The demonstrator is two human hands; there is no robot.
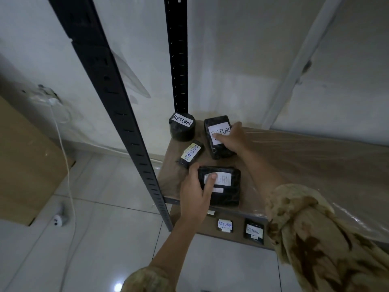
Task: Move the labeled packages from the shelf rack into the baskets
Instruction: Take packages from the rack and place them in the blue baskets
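**Shelf rack** [117,114]: black slotted uprights; brown shelf board [305,165] under clear film. Every package on it is wrapped in black and carries a white label reading RETURN.

**Round package** [182,132]: stands upright at the board's back left corner, label on top.

**Narrow package** [190,153]: lies flat just in front of the round one. Long axis runs diagonally, front-left to back-right.

**Front package** [226,196]: rectangular, flat at the board's front edge. Long axis runs left to right. The left hand [194,192] grips its left end, thumb laid across the label, other fingers curled at the left edge.

**Back package** [217,149]: rectangular, flat, behind the front package and apart from it. Long axis runs nearly front to back. The right hand [234,140] grips its right side, thumb across the label, fingers curled over the far edge.

**Lower shelf**: two small labelled packages [225,225], side by side.
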